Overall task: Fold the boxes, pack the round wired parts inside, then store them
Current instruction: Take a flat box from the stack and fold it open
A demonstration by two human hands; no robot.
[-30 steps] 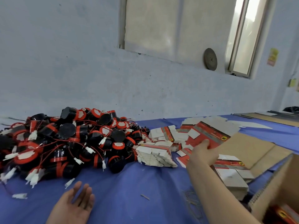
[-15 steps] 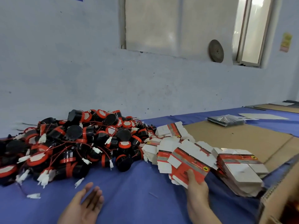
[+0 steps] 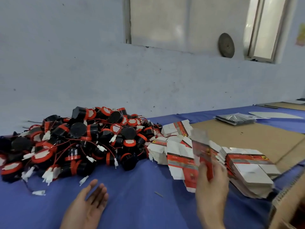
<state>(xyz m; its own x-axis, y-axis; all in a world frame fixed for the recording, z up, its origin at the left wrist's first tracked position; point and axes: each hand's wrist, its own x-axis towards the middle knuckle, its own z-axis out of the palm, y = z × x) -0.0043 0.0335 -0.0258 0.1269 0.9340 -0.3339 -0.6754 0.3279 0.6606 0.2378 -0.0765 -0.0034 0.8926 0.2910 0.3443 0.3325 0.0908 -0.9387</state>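
A big heap of round black-and-red wired parts with white plugs lies on the blue table cover at the left. Stacks of flat red-and-white box blanks spread across the middle right. My right hand grips one flat box blank, held on edge and blurred, above those stacks. My left hand hovers palm up with relaxed fingers in front of the heap and holds nothing.
A brown cardboard sheet covers the table behind the blanks. A plastic-wrapped dark packet lies farther back. An open corrugated carton stands at the lower right corner. A wall with a window runs along the table's far side.
My right hand has pulled one box blank from the pile toward me and turned it upright. My left hand drifted slightly forward. The view shifted to the right.
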